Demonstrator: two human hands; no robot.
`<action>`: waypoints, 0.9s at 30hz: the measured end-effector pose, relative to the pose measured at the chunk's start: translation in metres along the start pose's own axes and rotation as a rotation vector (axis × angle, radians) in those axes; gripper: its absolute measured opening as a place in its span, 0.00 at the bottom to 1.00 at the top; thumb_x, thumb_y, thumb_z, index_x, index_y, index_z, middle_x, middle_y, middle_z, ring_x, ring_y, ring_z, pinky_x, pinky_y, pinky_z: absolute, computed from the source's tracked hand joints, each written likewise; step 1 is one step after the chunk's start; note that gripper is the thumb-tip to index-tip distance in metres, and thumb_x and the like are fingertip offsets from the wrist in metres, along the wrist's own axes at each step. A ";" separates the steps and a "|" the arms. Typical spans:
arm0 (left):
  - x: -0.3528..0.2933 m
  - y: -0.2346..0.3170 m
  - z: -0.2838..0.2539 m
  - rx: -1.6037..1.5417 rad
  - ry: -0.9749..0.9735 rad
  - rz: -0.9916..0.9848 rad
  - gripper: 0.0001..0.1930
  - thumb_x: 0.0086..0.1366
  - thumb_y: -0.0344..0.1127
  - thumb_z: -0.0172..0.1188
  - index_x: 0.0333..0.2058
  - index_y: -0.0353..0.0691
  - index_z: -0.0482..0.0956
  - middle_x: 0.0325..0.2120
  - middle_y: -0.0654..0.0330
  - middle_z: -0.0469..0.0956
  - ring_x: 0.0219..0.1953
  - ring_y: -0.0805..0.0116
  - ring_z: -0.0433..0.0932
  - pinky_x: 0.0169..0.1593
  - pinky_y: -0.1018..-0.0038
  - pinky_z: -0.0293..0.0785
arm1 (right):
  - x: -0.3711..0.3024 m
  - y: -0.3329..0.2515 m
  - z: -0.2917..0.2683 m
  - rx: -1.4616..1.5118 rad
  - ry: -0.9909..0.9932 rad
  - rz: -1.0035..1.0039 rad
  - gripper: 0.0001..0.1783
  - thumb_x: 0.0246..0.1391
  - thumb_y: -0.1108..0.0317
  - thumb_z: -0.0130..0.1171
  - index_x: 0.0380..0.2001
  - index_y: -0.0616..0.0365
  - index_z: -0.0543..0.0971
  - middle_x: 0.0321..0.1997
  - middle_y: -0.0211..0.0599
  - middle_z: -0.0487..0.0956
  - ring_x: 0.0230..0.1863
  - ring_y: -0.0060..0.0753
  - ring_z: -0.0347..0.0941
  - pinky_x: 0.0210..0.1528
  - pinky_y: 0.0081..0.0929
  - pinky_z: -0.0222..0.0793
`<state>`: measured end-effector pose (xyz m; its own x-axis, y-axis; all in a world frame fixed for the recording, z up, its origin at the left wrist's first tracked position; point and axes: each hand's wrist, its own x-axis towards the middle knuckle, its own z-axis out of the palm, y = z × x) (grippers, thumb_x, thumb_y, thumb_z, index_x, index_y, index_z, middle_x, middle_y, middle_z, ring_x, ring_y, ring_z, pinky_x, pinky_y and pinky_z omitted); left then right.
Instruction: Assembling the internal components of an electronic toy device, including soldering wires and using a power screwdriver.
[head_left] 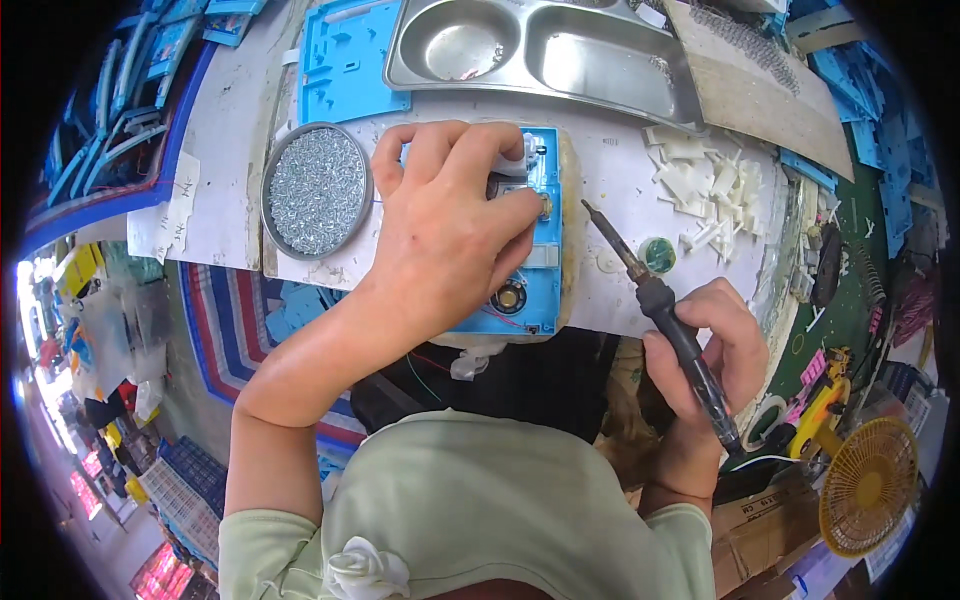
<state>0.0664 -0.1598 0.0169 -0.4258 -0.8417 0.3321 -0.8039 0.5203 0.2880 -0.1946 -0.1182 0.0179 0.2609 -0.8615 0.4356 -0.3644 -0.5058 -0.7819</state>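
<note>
A blue plastic casing point(545, 260) lies in front of me, with a round speaker-like part, thin wires and small fittings inside. My left hand point(445, 215) arches over it from the left, fingers bent and closed on it, thumb and fingertips pressing near its upper right. The hand hides much of the casing's inside. To the right, my right hand point(720, 345) is wrapped round the black handle of a soldering iron point(665, 300). The iron's narrow tip points up and left, a short way from the casing's right edge and not touching it.
A round dish of small silvery screws point(315, 190) stands left of the casing. Beyond lie another blue plastic shell point(345, 60) and a metal compartment tray point(620, 102). White plastic pieces point(715, 195) and a small green round item point(657, 255) are right. A yellow fan point(868, 485) stands lower right.
</note>
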 end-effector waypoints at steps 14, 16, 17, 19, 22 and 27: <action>-0.003 -0.001 0.003 -0.018 0.028 0.011 0.12 0.46 0.32 0.73 0.31 0.50 0.84 0.48 0.61 0.75 0.51 0.57 0.71 0.56 0.55 0.59 | 0.005 -0.005 0.000 -0.033 -0.013 -0.007 0.22 0.44 0.75 0.75 0.42 0.58 0.76 0.25 0.37 0.77 0.23 0.35 0.70 0.26 0.27 0.66; -0.003 -0.002 0.003 -0.018 0.028 0.016 0.12 0.46 0.32 0.73 0.32 0.51 0.84 0.48 0.62 0.75 0.51 0.57 0.71 0.56 0.55 0.58 | 0.005 -0.006 0.000 -0.042 -0.004 -0.005 0.22 0.44 0.75 0.75 0.42 0.58 0.77 0.25 0.37 0.78 0.23 0.34 0.70 0.26 0.27 0.66; -0.003 -0.002 0.003 -0.018 0.031 0.019 0.12 0.46 0.32 0.73 0.32 0.51 0.84 0.48 0.62 0.75 0.51 0.57 0.71 0.56 0.55 0.58 | 0.005 -0.006 0.000 -0.042 -0.005 -0.003 0.22 0.44 0.75 0.75 0.42 0.58 0.77 0.25 0.37 0.78 0.23 0.34 0.70 0.26 0.27 0.66; -0.003 -0.002 0.004 -0.019 0.033 0.024 0.13 0.46 0.32 0.73 0.33 0.51 0.84 0.48 0.62 0.75 0.51 0.57 0.71 0.56 0.55 0.58 | 0.005 -0.005 0.000 -0.044 -0.007 0.001 0.22 0.44 0.75 0.75 0.42 0.59 0.77 0.25 0.37 0.78 0.23 0.34 0.71 0.26 0.26 0.66; -0.004 -0.004 0.004 -0.026 0.041 0.036 0.14 0.46 0.32 0.73 0.34 0.51 0.84 0.48 0.63 0.75 0.52 0.57 0.70 0.57 0.55 0.58 | 0.004 -0.004 0.000 -0.046 -0.010 -0.006 0.22 0.44 0.75 0.75 0.42 0.59 0.77 0.26 0.38 0.78 0.23 0.34 0.71 0.27 0.27 0.66; -0.008 -0.009 -0.012 -0.016 0.135 -0.083 0.13 0.50 0.34 0.74 0.36 0.47 0.84 0.44 0.60 0.77 0.47 0.53 0.75 0.51 0.57 0.66 | 0.002 -0.004 -0.002 -0.030 -0.012 0.007 0.21 0.44 0.76 0.74 0.42 0.59 0.76 0.26 0.38 0.78 0.23 0.34 0.70 0.27 0.27 0.65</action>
<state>0.0820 -0.1563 0.0220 -0.2976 -0.8554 0.4239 -0.8270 0.4528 0.3332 -0.1943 -0.1182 0.0224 0.2685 -0.8645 0.4249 -0.3932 -0.5011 -0.7709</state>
